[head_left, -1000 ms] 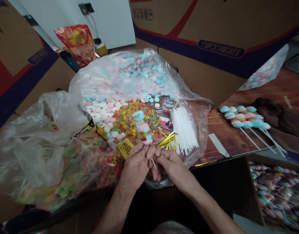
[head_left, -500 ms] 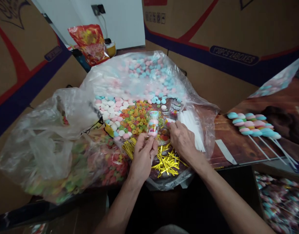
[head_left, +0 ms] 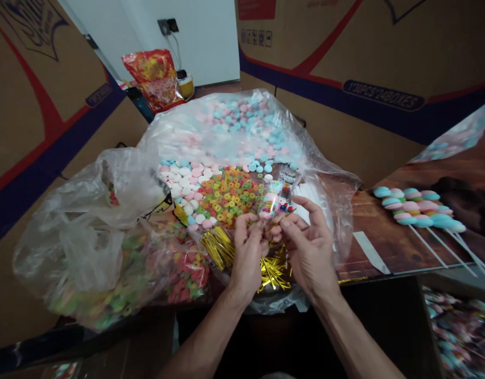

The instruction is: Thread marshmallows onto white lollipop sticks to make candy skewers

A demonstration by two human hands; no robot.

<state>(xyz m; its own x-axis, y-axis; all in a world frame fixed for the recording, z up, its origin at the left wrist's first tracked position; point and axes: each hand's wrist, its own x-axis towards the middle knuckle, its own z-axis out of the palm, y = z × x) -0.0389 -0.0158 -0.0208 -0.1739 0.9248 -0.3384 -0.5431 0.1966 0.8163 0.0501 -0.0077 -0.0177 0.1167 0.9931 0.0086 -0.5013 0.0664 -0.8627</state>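
Observation:
My left hand [head_left: 248,247] is closed round the lower end of a wrapped candy stick [head_left: 270,201] of stacked pink, white and blue sweets in clear film. Close beside it, my right hand [head_left: 309,245] pinches at the wrap's neck, with a thin gold twist tie [head_left: 285,213] at its fingertips. Both hands hover over a pile of gold twist ties [head_left: 271,271] lying on the open plastic sheet. Just beyond are coloured ring sweets [head_left: 226,192] and pastel round sweets [head_left: 187,176].
A big clear bag of pastel sweets [head_left: 242,121] lies behind, a crumpled bag of ring sweets [head_left: 108,252] at left. White sticks [head_left: 313,202] lie under plastic at right. Finished candy sticks [head_left: 414,208] rest on the wooden table [head_left: 384,237]. Cardboard boxes [head_left: 364,63] stand around.
My right hand reached out to the gold ties and small packets, then came back to my left hand at the wrap's neck. The candy stick tilted right and the camera view shifted.

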